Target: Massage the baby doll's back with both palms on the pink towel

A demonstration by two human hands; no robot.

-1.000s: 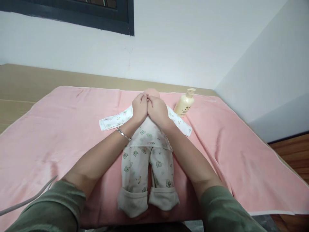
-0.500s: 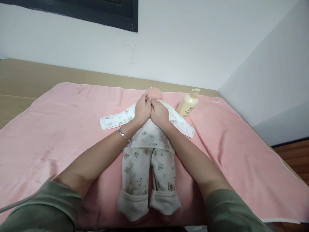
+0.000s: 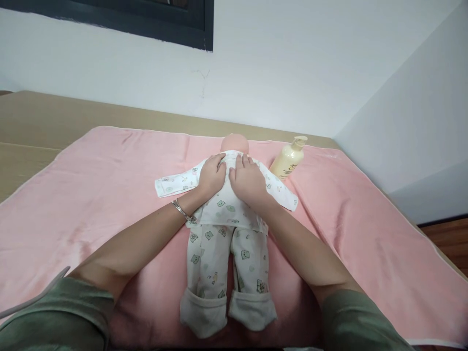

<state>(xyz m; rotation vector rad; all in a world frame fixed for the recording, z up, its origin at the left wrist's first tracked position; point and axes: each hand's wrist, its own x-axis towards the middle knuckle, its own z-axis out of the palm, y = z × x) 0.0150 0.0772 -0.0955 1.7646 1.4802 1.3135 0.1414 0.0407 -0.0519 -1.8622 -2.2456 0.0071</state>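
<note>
A baby doll [image 3: 235, 144] lies stretched out on a pink cloth, its bald head at the far end and no face showing. It wears a white printed top [image 3: 226, 209] and matching trousers [image 3: 209, 253] with turned-up cuffs that cover the feet. Flat on the left of the doll's upper body rests my left hand [image 3: 213, 174], fingers extended, a silver bracelet on the wrist. My right hand [image 3: 249, 179] lies on the opposite side with its fingers spread on the top. A strip of cloth shows between the two hands, and neither grips anything.
Close to the doll's right-hand sleeve stands a cream pump bottle [image 3: 288, 158]. The pink cloth [image 3: 120, 180] covers much of a wooden surface [image 3: 66, 109] that meets a white wall [image 3: 278, 73]. A dark window frame [image 3: 197, 36] is at upper left.
Both hands have moved apart from the middle of the doll's upper body toward its sides and slightly nearer me. The fingers have spread. The view has shifted slightly.
</note>
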